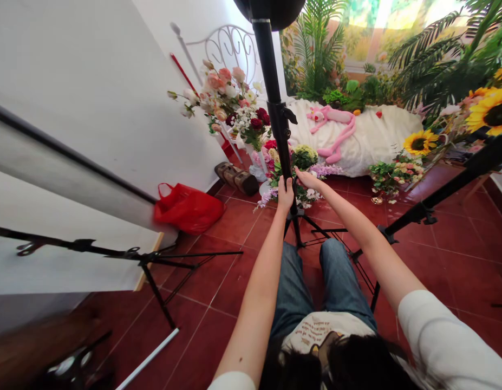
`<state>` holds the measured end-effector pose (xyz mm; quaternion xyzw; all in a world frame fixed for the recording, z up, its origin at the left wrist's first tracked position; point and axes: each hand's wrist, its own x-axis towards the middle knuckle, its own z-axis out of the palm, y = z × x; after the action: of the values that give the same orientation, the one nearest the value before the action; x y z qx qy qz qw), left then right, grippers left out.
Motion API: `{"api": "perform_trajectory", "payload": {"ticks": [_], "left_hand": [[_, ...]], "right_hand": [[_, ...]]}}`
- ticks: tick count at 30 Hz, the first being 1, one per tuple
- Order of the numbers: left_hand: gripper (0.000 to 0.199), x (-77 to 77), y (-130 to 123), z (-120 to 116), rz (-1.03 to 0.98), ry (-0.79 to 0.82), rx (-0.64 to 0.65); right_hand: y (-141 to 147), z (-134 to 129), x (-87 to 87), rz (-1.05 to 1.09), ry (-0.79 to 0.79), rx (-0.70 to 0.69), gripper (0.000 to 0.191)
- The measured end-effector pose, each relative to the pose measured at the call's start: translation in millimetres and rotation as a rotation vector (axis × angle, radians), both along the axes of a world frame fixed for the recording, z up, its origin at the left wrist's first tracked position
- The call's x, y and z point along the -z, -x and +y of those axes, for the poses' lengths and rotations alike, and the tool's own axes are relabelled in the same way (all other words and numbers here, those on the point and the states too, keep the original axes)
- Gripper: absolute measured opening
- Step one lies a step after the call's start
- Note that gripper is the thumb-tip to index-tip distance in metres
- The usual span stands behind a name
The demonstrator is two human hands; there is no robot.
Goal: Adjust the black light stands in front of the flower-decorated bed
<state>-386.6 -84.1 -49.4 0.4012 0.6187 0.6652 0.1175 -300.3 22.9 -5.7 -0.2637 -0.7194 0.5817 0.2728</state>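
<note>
Upright before me, a black light stand (278,115) rises from a tripod base on the red floor to a dark round head at the top edge. My left hand (285,193) is wrapped round the lower part of its pole. On the pole's right side, my right hand (307,180) has its thumb and fingers pinched at a small part that its fingers mostly hide. A black clamp knob (290,115) sticks out higher on the pole. Artificial flowers (304,156) show close behind both hands.
A red bag (188,208) lies by the left wall, near brown shoes (236,177). Other black stands cross the left and right (429,201). A pink plush toy (336,128) lies on white cloth (380,135) at the back. Sunflowers (421,142) stand at right.
</note>
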Motion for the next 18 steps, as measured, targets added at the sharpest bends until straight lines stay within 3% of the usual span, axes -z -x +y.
{"api": "perform_trajectory", "payload": {"ticks": [3,8,14,18], "left_hand": [[0.07,0.4,-0.1,-0.2,0.002,-0.01,0.002],[0.068,-0.9,-2.8,-0.8,0.004,-0.022,-0.005],[0.065,-1.8,-4.0,-0.3,0.0,-0.021,-0.026],[0.061,-2.9,-4.3,-1.7,0.003,0.003,-0.015]], "right_hand": [[2.5,-4.1,14.8,-0.053,0.026,0.027,0.035],[9.1,-9.8,28.9,0.062,-0.016,0.099,0.027],[8.5,-15.6,30.1,0.054,0.011,0.16,0.026],[4.0,-23.9,25.5,0.108,0.155,0.181,0.019]]}}
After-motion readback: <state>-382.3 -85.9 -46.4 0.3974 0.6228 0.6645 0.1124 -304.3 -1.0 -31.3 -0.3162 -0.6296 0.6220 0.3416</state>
